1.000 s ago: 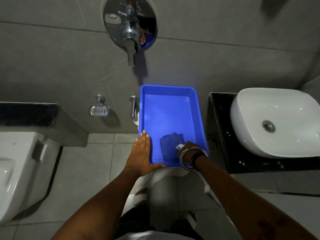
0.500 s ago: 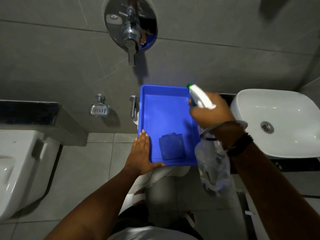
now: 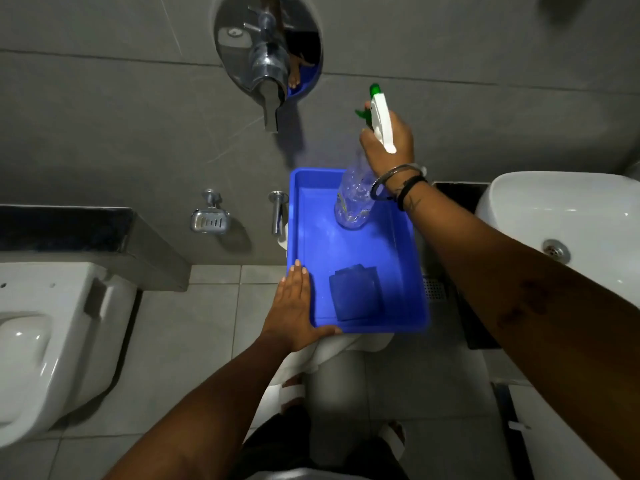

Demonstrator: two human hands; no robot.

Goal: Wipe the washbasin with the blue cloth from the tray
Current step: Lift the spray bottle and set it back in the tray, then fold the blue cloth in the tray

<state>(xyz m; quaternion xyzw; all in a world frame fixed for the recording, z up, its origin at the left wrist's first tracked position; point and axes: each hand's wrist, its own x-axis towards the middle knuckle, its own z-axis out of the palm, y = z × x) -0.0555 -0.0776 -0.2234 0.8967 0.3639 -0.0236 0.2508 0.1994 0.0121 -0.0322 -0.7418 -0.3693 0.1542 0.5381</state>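
A blue tray (image 3: 408, 244) sits in front of me on a white support. The folded blue cloth (image 3: 356, 294) lies in its near half. My left hand (image 3: 294, 308) grips the tray's near left corner, thumb along the front rim. My right hand (image 3: 389, 140) holds a clear spray bottle (image 3: 353, 199) by its white and green trigger head, upright over the tray's far half. Whether the bottle's base touches the tray floor is unclear. The white washbasin (image 3: 568, 226) is at the right, on a black counter.
A chrome wall mixer tap (image 3: 266, 67) hangs on the grey tiled wall above the tray. A soap dish (image 3: 209, 220) and a small tap (image 3: 277, 211) are left of the tray. A white toilet (image 3: 45, 344) fills the lower left. My sandalled feet are below.
My right hand lifted the spray bottle from the tray's near right corner, swung it right and up, then brought it over the tray's far half. My left hand and the cloth stayed put.
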